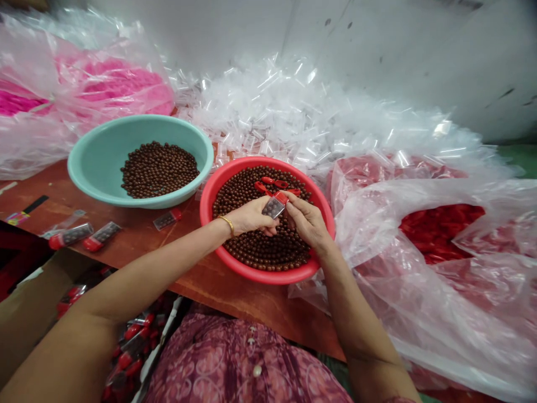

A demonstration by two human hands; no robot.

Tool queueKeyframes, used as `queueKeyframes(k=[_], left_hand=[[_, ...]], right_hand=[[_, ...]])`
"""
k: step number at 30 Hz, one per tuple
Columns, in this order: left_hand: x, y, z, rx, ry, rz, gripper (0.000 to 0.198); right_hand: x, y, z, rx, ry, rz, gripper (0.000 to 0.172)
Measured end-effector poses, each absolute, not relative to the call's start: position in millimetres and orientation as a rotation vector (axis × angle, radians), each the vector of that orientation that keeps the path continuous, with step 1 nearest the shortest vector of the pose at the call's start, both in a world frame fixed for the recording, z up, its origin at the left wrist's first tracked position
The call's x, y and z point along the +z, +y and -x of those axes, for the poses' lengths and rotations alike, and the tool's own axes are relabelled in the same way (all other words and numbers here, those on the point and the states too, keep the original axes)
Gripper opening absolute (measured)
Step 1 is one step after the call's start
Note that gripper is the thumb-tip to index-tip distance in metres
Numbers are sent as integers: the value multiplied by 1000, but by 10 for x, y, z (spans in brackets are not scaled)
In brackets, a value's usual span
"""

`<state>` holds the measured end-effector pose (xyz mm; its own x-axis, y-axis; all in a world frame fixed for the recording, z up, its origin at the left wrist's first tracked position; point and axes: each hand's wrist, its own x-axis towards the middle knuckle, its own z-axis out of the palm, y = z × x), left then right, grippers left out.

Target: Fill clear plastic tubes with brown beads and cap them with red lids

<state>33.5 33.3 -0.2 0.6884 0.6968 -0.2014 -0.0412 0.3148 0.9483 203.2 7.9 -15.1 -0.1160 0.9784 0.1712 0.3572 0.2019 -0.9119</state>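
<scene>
Patterned pink garment of the seated person fills the foreground; both bare forearms reach across the wooden table to the red bowl of brown beads. Left hand and right hand meet over the beads; together they pinch one small clear tube, the left closed on its lower end, the right on its red cap; the tube sits tilted, just above the bead surface, with dark beads inside. Loose red caps lie on the beads just behind it. Teal bowl holds more beads to the left; capped filled tubes lie on the table near it; a heap of clear empties rises behind. Handling note, by judgement: hold the tube low over the bowl, so a stray bead drops back in; steady the body with one hand; seat the cap squarely.
</scene>
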Motion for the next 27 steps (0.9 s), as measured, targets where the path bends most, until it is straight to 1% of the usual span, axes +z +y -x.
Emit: queueKeyframes(k=[4, 7, 8, 10, 12, 13, 16, 17, 22, 27], left_hand=[[21, 362, -325, 528, 654, -1098, 22], [37, 423, -304, 487, 617, -915, 9], [40, 443, -295, 459, 605, -868, 15], [42, 475, -279, 401, 582, -826, 34], [42, 481, -273, 394, 560, -818, 43], [41, 473, -274, 420, 556, -824, 41], [40, 418, -299, 494, 571, -929, 19], [39, 397, -311, 501, 581, -988, 16], [27, 354, -358, 548, 604, -1168, 21], [33, 357, -372, 587, 683, -1243, 14]], right_hand=[[-161, 88, -2026, 941, -1509, 1282, 39], [-126, 93, -2021, 999, -1367, 1253, 37], [-110, 94, -2021, 1027, -1324, 1241, 36], [-78, 97, -2022, 1079, -1256, 1221, 34], [-55, 101, -2023, 1111, -1204, 1205, 33], [-49, 104, -2023, 1117, -1184, 1202, 33], [-51, 103, -2019, 1078, -1184, 1207, 33], [-56, 99, -2017, 1051, -1207, 1208, 33], [-113, 74, -2028, 923, -1424, 1232, 37], [-165, 83, -2057, 627, -1674, 1254, 36]])
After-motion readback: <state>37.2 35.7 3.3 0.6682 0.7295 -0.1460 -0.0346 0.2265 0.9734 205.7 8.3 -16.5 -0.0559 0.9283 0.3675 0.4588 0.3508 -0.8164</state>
